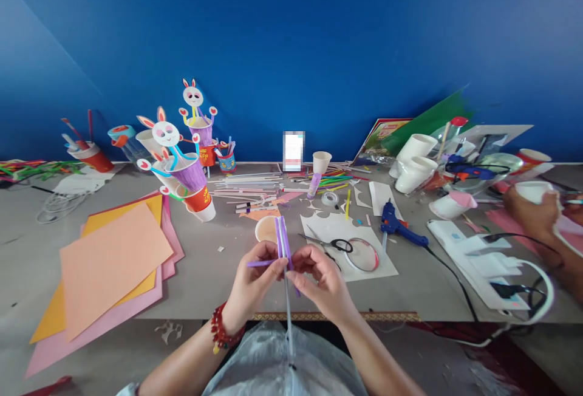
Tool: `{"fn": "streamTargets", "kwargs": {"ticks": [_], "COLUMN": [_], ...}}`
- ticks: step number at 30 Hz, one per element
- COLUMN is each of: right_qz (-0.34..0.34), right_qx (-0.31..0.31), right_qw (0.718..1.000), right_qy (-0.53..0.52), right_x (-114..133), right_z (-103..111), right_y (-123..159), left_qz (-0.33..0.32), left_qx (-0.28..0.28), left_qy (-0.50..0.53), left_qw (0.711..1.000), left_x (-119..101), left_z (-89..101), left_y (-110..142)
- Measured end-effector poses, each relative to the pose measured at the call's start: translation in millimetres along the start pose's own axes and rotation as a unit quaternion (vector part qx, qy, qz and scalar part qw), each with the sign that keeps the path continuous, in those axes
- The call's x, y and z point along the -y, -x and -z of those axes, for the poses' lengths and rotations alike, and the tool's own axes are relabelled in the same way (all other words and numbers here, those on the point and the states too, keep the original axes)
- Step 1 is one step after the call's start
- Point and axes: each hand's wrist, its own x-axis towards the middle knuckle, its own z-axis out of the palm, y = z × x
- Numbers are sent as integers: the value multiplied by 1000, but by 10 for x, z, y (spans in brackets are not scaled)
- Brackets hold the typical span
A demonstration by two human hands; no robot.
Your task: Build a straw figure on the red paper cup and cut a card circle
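Observation:
Both my hands meet over the table's front edge. My left hand [255,280], with a red bead bracelet on its wrist, pinches purple paper strips [282,239] that stand up between the fingers. My right hand [324,279] is closed on the same strips and on a thin pale stick [288,317] that runs down toward my lap. Just behind the strips sits a small paper cup [266,229]. Scissors [331,243] and a roll of tape [363,254] lie on white paper to the right.
Orange and pink paper sheets [109,262] lie at the left. Bunny cup crafts [182,159] stand behind them. A blue glue gun [397,226] and white cups [414,162] are at the right. Another person's hand [532,214] holds a white cup at the far right.

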Motion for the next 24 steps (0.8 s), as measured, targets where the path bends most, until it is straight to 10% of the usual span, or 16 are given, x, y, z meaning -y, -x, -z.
{"fn": "streamTargets", "kwargs": {"ticks": [24], "right_qz": [128], "right_qx": [-67], "right_qw": [964], "right_qy": [223], "right_x": [-30], "right_z": [-54], "right_y": [100], "left_qz": [23], "left_qx": [-63], "left_qy": [108], "left_qw": [992], "left_x": [45], "left_z": [-27], "left_y": [-114]}}
